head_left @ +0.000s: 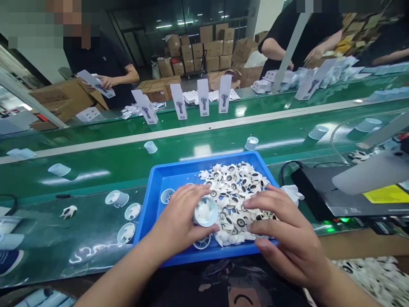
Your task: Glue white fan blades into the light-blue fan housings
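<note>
Left hand (179, 219) curls around a short, pale blue, cylindrical plastic cup (209, 222), thumb and fingers closed on its sides and its open mouth turned up toward the head. Right hand (287, 230) is wide, fingers spread and thumb apart, with nothing visible in its grasp; whether its fingertips touch the pieces below, I cannot tell.

A white, bladed plastic impeller (204, 209) already sits inside the held cup, though how firmly it is seated is hidden. Three similar cups on the green work surface (96, 238), just beside the left edge of the blue rectangular plastic tray (179, 169), also have white pieces inside. By contrast, the cup (166, 196) near the tray's far left corner and the partly hidden cup (202, 244) by its near edge show ribbed insides with no impeller visible. Many pieces appear to be left: a dense heap of loose white impellers with dark hubs (234, 187) covers the tray's right half, and one loose white piece (68, 212) lies well apart on the surface, beyond the tray's left edge.

The held cup is between the two hands, inside the left hand's grip and to the left of the right hand's fingertips. It is above the near, middle part of the tray, against the left border of the heap as seen from the head
</note>
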